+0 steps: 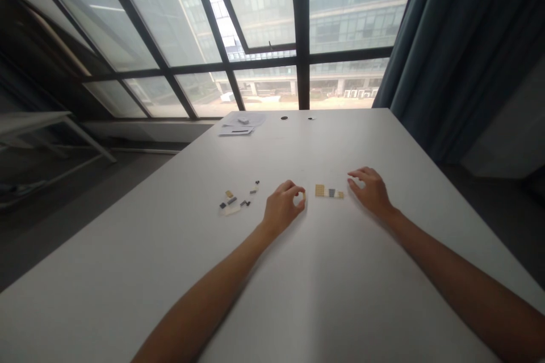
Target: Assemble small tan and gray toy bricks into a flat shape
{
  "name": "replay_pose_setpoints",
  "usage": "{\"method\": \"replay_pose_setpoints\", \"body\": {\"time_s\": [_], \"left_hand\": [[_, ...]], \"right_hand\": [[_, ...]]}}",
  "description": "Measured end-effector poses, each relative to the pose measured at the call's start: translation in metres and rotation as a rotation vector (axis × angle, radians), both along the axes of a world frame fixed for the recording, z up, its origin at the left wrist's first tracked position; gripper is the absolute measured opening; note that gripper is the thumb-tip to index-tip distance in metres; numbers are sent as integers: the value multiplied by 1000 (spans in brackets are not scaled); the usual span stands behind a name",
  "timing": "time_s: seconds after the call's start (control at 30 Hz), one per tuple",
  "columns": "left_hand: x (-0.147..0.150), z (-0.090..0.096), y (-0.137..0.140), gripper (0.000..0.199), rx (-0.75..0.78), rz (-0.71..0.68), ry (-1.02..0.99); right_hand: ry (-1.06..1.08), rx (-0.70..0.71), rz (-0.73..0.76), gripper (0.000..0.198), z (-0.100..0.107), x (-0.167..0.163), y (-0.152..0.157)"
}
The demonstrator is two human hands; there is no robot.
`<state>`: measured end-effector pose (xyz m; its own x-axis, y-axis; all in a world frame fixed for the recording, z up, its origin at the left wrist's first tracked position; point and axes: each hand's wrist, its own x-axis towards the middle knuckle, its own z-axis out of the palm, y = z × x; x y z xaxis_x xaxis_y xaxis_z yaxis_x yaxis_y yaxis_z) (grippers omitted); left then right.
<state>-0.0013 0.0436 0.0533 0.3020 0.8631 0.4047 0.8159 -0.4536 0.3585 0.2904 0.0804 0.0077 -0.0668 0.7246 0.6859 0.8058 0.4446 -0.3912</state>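
My left hand (283,205) pinches a small tan toy brick (304,195) between thumb and fingertips, just left of a flat brick assembly. That assembly (329,191) lies on the table, made of tan, white and dark grey pieces. To its right, my right hand (371,191) is held with thumb and fingers apart and nothing between them. Left of my left hand lie several loose bricks, among them a tan brick (229,194), a grey brick (232,201), a black piece (222,205) and a whitish strip (232,211).
The white table (272,147) reaches to the windows. Papers (236,130) with small items on them lie at its far left corner. A dark round spot (284,118) and a tiny dark object (310,119) are near the far edge. A curtain (434,57) hangs at right.
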Motion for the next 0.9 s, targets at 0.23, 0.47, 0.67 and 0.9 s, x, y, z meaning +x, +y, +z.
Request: {"method": "replay_pose_setpoints", "body": {"time_s": [0.23, 0.47, 0.67, 0.9], "left_hand": [[9, -24, -6, 21, 29, -71, -77], [16, -34, -11, 24, 24, -157, -181], [18, -36, -12, 26, 40, -212, -194], [15, -38, -11, 28, 17, -266, -182]], "right_hand": [[-290, 12, 331, 16, 15, -43, -33], [-290, -22, 380, 26, 10, -57, -43], [-281, -5, 400, 26, 11, -59, -45], [-251, 2, 427, 25, 10, -59, -44]]}}
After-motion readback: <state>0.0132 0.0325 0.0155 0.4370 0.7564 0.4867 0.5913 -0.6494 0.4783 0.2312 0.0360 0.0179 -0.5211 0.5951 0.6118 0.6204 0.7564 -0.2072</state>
